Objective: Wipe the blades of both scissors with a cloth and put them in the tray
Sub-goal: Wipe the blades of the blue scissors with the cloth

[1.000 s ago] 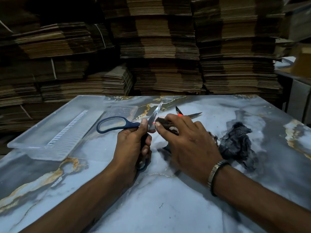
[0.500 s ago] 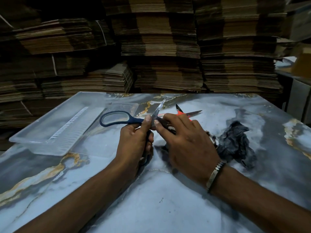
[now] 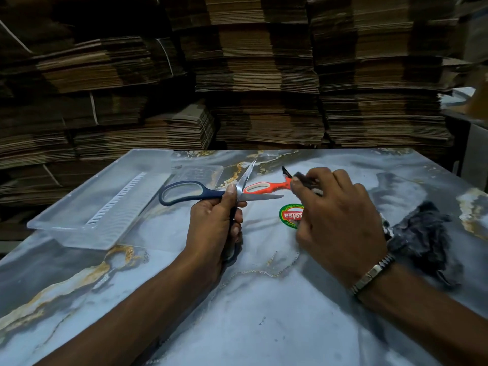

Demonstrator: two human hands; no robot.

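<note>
While the left hand [image 3: 211,228] grips the blue scissors [image 3: 200,194] spread open | right hand [image 3: 335,220] – pinching the cloth [image 3: 303,180] – has drawn off the blade | orange scissors [image 3: 264,187] unwiped on table [image 3: 264,299] | tray [image 3: 87,228] unfilled.

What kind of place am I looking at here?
Probably a packaging warehouse or carton storeroom. Flattened cardboard stacks, some strapped in bundles, fill the whole background. The scissors are being held over a marble-patterned table set right against the stacks.

head-worn view, looking down, near table [image 3: 264,313]
</note>
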